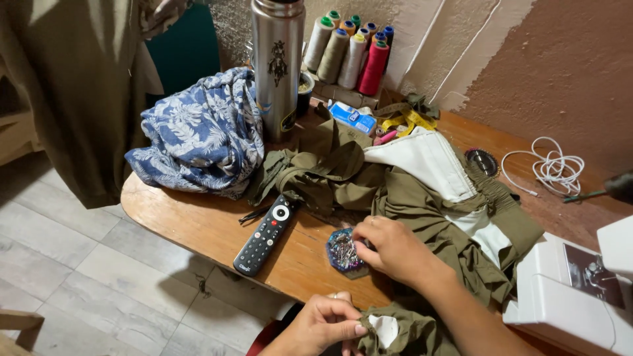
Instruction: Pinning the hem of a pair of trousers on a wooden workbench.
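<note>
Head view: the left hand (328, 321) pinches a fold of olive-green woven garment fabric (422, 217) at 6 o'clock, holding it ready, while the right hand (390, 246), fingers closed, picks at the small blue hexagonal pin holder (343, 251) at centre of the wooden table (191, 221). No pin shows in the pinched fold yet, so pinning appears barely begun; the white sewing machine (567, 290) stands at 4 o'clock.

Soft, even indoor light fills the scene, moderately bright, with no harsh glare. The steel flask (277, 66) carries pale vertical highlights. A faint shadow lies under the desk (198, 224) edge on the floor tiles (79, 264). Focus is sharp centrally; the corners bend and blur slightly.
</note>
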